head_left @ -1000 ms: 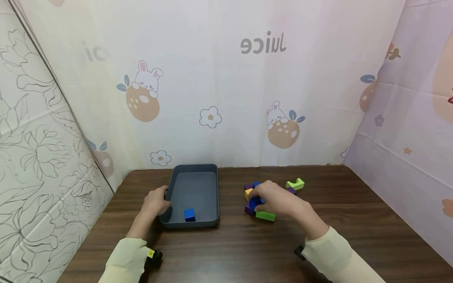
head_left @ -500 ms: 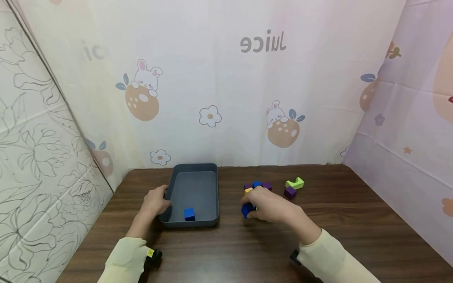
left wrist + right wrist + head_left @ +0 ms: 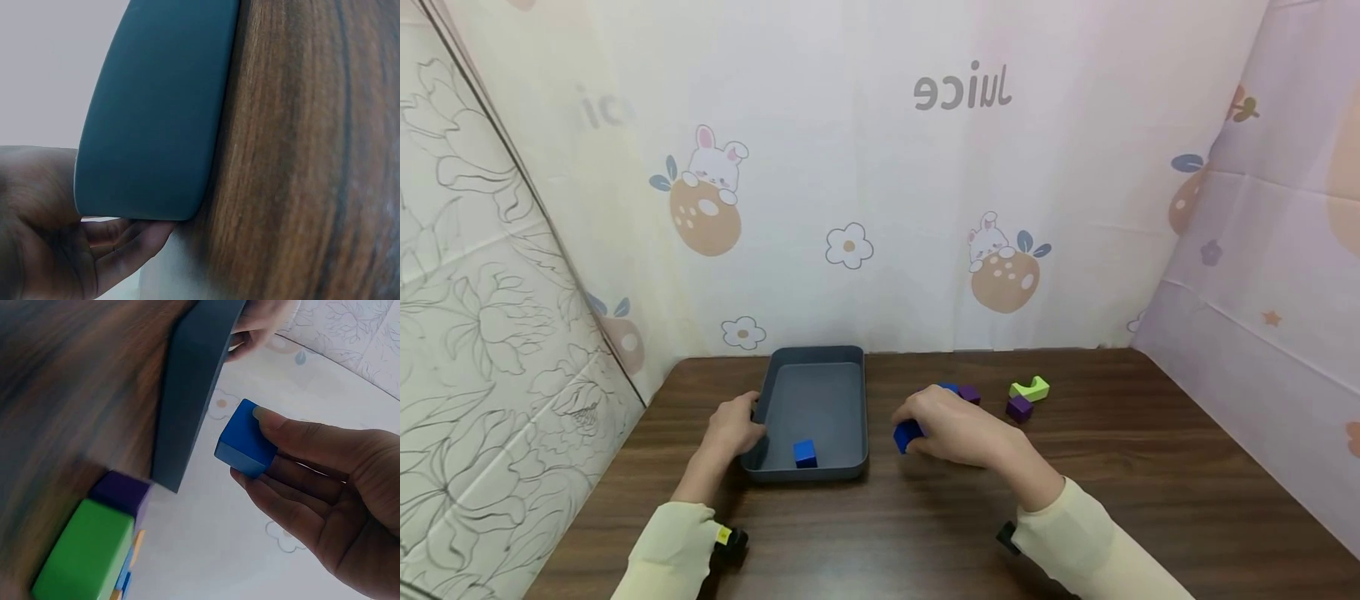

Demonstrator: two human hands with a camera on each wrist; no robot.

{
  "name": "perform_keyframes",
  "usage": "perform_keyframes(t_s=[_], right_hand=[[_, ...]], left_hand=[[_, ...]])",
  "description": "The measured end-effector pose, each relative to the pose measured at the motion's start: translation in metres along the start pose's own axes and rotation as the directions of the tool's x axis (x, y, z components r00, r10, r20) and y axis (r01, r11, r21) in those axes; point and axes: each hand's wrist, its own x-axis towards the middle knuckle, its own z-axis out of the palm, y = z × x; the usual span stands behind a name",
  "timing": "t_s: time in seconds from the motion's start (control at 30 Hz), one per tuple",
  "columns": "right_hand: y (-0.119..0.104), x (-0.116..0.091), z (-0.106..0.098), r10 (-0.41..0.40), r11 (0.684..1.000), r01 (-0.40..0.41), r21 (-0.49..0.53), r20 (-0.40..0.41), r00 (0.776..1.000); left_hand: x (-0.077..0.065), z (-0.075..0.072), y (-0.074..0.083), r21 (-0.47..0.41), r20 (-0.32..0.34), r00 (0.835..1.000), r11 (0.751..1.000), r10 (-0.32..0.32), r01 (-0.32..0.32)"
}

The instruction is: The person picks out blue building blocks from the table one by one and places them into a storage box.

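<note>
In the head view my right hand pinches a blue cube block between thumb and fingertips, right of the grey tray. The right wrist view shows this block held off the table, the thumb on one face and fingers on the opposite side. My left hand grips the tray's left wall, thumb at the rim and fingers along the outside. The left wrist view shows the fingers against the tray wall. Another blue cube block lies inside the tray, towards its near end.
Behind my right hand, partly hidden, sit purple and blue blocks. A light green arch block and a purple cube lie further right. A green block shows in the right wrist view. Patterned curtains surround the table.
My right hand has lifted the blue cube block from the pile and carried it left towards the tray. The left hand and tray have stayed in place.
</note>
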Motion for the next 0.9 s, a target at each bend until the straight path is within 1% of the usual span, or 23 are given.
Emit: perform_keyframes(t_s=[0.4, 0.67, 0.9], right_hand=[[-0.023, 0.03, -0.003, 0.031, 0.998, -0.032, 0.049, 0.006, 0.999], [-0.03, 0.048, -0.001, 0.02, 0.998, -0.02, 0.057, 0.012, 1.0], [-0.036, 0.064, 0.006, 0.038, 0.998, -0.04, 0.058, 0.034, 0.999]], left_hand=[[0.0, 0.003, -0.001, -0.011, -0.015, 1.0, 1.0, -0.012, 0.012], [0.001, 0.003, -0.002, -0.013, -0.018, 0.999, 1.0, -0.027, 0.027], [0.001, 0.004, -0.001, -0.023, -0.023, 0.999, 0.999, -0.033, 0.032]])
